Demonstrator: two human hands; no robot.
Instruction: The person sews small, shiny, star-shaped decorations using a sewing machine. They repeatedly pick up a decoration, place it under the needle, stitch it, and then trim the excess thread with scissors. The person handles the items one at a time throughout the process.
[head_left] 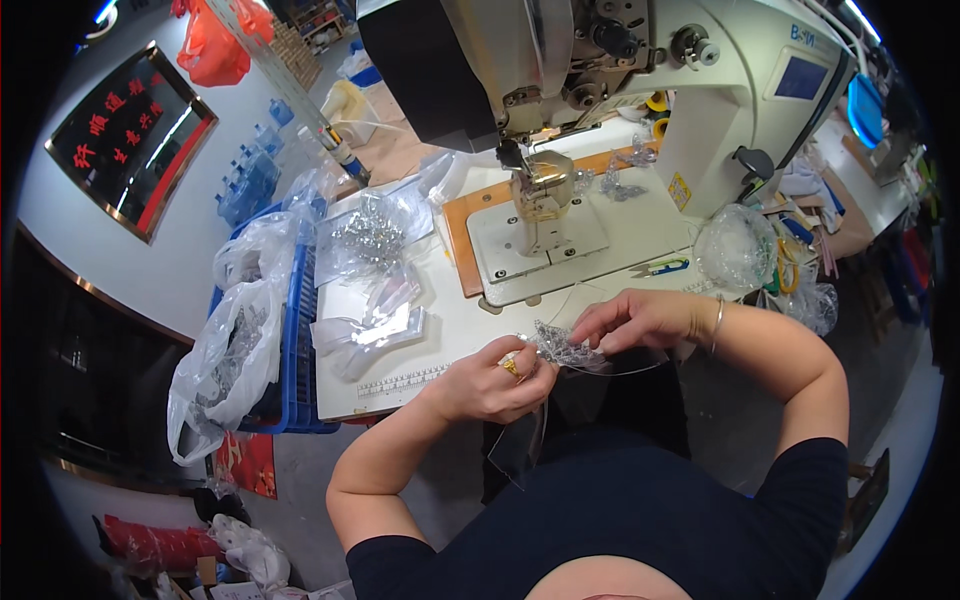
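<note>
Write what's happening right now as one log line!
left hand: pinching silvery piece | right hand: fingers touching it | sewing machine: beyond both hands | snips: on table

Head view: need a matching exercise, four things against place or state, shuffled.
1. Nearest silvery piece
2. Blue basket
3. Red plastic bag
4. Thread snips

A. Hanging at upper left
B. Lying on the white tabletop
C. Between left hand and right hand
D. Beside the tabletop's left edge

Pairs: 1-C, 2-D, 3-A, 4-B
</note>
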